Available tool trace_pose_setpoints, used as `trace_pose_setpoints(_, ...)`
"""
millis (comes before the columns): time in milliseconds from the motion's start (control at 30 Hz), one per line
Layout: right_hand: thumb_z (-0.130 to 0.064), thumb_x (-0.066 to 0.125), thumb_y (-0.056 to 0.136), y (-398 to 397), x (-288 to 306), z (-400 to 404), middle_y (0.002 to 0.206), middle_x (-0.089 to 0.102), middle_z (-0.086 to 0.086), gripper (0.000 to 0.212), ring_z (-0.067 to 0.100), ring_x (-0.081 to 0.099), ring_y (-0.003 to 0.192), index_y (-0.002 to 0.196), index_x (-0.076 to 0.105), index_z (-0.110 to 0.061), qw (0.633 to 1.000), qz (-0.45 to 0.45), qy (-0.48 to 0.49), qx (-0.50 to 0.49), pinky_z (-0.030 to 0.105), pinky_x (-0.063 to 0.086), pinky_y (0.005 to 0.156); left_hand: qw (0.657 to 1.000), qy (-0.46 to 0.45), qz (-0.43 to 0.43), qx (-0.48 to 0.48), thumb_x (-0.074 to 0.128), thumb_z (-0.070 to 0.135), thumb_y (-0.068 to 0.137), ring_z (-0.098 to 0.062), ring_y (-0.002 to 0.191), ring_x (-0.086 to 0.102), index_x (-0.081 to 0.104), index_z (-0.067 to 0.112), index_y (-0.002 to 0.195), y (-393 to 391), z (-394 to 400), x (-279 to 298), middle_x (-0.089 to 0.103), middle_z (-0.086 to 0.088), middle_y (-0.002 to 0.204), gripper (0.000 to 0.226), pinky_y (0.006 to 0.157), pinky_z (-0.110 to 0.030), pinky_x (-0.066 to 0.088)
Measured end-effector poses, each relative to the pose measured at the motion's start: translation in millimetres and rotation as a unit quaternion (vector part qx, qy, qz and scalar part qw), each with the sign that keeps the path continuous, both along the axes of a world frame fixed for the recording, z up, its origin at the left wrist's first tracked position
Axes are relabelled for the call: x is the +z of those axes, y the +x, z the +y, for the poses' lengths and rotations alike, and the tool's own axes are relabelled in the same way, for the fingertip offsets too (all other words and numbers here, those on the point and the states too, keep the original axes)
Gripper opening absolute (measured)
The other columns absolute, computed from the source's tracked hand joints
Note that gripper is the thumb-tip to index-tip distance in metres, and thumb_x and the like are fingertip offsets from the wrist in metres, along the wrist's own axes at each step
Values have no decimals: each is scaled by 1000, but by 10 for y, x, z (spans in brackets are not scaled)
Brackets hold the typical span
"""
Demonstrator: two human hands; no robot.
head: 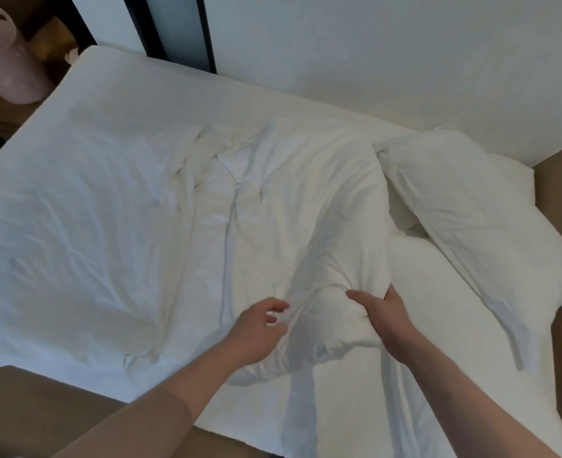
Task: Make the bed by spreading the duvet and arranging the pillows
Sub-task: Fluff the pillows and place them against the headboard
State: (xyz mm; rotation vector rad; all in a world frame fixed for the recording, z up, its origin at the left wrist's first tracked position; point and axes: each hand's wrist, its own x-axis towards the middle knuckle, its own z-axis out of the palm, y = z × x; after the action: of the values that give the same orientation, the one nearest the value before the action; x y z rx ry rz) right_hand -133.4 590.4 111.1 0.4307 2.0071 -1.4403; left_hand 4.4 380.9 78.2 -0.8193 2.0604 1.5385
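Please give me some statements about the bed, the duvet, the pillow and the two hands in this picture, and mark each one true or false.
1. The duvet is bunched in a heap in the middle of the bed. True.
2. The right hand grips a thick fold of the duvet. True.
3. The left hand holds the pillow. False: it is at the duvet, fingers curled near the fabric; the pillow lies apart, on the right side of the bed.
4. The duvet is spread flat over the whole bed. False: the left part of the bed shows only a wrinkled sheet.
5. A pink object stands beyond the bed's far left corner. True.
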Motion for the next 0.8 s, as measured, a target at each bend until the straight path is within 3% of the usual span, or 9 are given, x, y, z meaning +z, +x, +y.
trace_pose_setpoints(67,-6,82,80,114,196,-307,112,75,2,50,17,73,96,125,62,-16,1000,11,-11,12,28,57,71,997,61,10,45,66,26,75,-7,99,69,68,34,112,-21,-324,204,69,16,118,38,94,-35,56)
trace_pose_setpoints(167,-3,82,77,322,497,-884,108,75,-4,52,9,73,95,123,63,-20,998,55,-8,42,20,56,68,987,129,16,93,63,15,91,-14,105,69,69,27,115,25,-848,458,70,9,117,29,90,-36,58)
trace_pose_setpoints(300,-1,79,77,727,948,-1917,104,69,-18,54,-16,65,82,120,59,-26,984,117,0,136,6,49,68,965,180,15,189,54,8,98,-26,108,71,68,14,120,399,-1850,705,73,-5,117,27,94,-44,56)
trace_pose_setpoints(400,-9,77,75,1139,1170,-2810,117,70,-12,68,1,68,104,136,54,-28,959,129,-2,252,27,55,90,953,184,23,241,50,14,102,-28,107,72,67,12,124,854,-2739,808,73,-8,119,28,95,-48,56)
trace_pose_setpoints(500,-20,76,74,1623,1225,-3716,143,60,-3,97,21,57,129,157,28,-41,909,133,19,395,37,47,106,934,186,22,305,48,24,102,-28,108,71,68,12,124,1370,-3562,878,73,-6,120,32,95,-48,54)
trace_pose_setpoints(600,-22,77,77,2188,1076,-4419,141,60,6,104,30,58,126,158,17,-45,859,104,16,501,43,50,103,915,189,10,357,46,34,100,-25,98,71,70,16,118,1843,-4176,879,73,-5,116,35,90,-46,54)
trace_pose_setpoints(667,-25,77,80,2494,895,-4648,138,58,4,99,28,58,120,159,19,-43,835,42,12,548,40,52,98,920,160,-27,356,50,46,95,-24,90,68,70,20,114,2083,-4421,792,71,-4,108,38,83,-42,52)
trace_pose_setpoints(733,-23,73,87,2697,727,-4674,139,55,-1,88,20,56,115,159,25,-38,814,-18,15,580,29,46,90,939,107,-77,318,53,55,94,-24,94,64,68,24,116,2280,-4526,637,69,0,111,40,86,-41,48)
trace_pose_setpoints(800,-22,68,91,2808,602,-4558,143,53,-5,79,19,53,122,158,29,-36,809,-40,24,585,27,40,91,957,47,-134,255,56,50,97,-25,108,62,63,26,126,2433,-4523,458,66,2,125,38,95,-45,48)
